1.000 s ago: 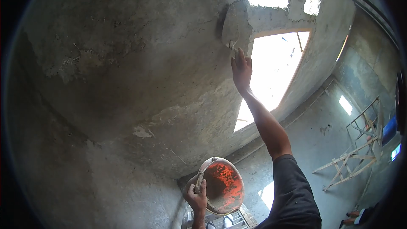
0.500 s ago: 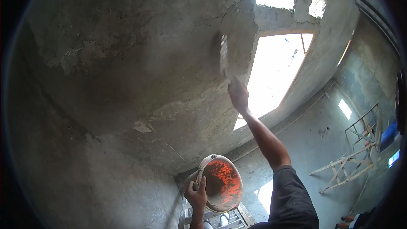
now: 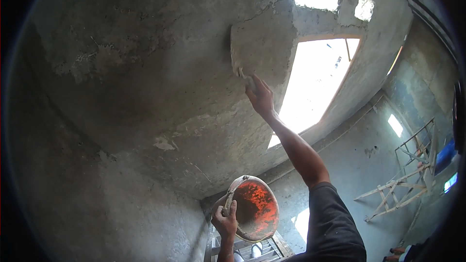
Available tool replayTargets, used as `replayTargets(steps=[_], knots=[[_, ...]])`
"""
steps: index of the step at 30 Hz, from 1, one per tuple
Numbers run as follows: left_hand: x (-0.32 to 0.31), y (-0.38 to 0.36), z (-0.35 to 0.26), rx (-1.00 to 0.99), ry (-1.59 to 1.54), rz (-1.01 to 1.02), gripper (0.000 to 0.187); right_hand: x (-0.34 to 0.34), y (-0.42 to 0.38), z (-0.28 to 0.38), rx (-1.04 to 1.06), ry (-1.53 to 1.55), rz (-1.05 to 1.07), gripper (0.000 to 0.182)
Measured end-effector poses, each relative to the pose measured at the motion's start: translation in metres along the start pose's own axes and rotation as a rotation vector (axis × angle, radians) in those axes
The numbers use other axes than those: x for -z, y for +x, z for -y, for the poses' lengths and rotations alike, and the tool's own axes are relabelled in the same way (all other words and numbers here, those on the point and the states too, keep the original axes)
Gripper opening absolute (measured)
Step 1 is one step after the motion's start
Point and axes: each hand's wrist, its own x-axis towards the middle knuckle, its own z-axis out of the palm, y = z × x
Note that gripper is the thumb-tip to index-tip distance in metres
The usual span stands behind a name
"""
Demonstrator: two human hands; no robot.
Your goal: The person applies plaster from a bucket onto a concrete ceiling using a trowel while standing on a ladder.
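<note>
My right hand (image 3: 261,98) is closed around the handle of a trowel (image 3: 234,51) and reaches up to the wall. The trowel's long, mortar-coated blade shows nearly edge-on against the grey wall (image 3: 170,77), left of the window opening. Low in the view, my left hand (image 3: 225,223) grips a bucket (image 3: 262,204) at its left side, thumb up by the grey-crusted handle. The bucket is tilted so that its mouth faces me. Its inside is orange-red, with grey mortar smeared over part of it.
Below the bucket are ladder rungs (image 3: 269,254) and my feet. A bright window opening (image 3: 320,77) lies right of the trowel, with smaller openings above. Wooden trestle scaffolding (image 3: 400,189) stands at the right. Part of another person (image 3: 403,252) shows at the lower right edge.
My right hand has moved left and slightly up with the trowel, which has swept left across the wall. My left hand and the bucket have hardly moved.
</note>
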Motion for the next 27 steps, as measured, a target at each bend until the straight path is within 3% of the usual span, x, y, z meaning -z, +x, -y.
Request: replayTargets(steps=[1,3,5,7,12,16,18,22,24,27], knots=[[0.0,0.001,0.003,0.015,0.026,0.014,0.045,0.006,-0.001,0.003,-0.033,0.037,0.091,0.044],[-0.002,0.001,0.002,0.03,0.051,0.033,0.046,0.02,0.01,0.006,-0.045,-0.009,0.07,0.042],[-0.005,-0.001,-0.001,-0.009,-0.07,-0.03,0.057,0.031,0.023,-0.007,-0.064,-0.062,0.053,0.04],[-0.01,0.0,0.004,-0.046,-0.084,-0.048,0.057,0.03,0.05,-0.027,-0.109,-0.119,-0.201,0.04],[-0.005,-0.001,0.003,-0.055,-0.038,-0.015,0.045,0.031,0.081,-0.033,-0.13,-0.126,-0.285,0.044],[0.0,0.0,-0.004,0.041,0.033,0.061,0.042,0.013,0.043,-0.038,0.008,-0.158,-0.208,0.045],[0.0,0.001,-0.003,0.058,0.062,0.084,0.042,0.018,0.011,-0.029,0.031,-0.119,0.11,0.046],[-0.005,0.001,0.002,0.008,-0.023,0.028,0.043,0.029,0.001,-0.033,0.074,-0.083,0.177,0.046],[-0.006,0.001,0.0,-0.014,-0.04,0.012,0.043,0.031,0.028,-0.046,0.057,-0.129,-0.113,0.045],[-0.002,-0.003,-0.003,0.009,-0.026,0.029,0.043,0.039,0.071,-0.052,-0.068,-0.165,-0.28,0.047]])
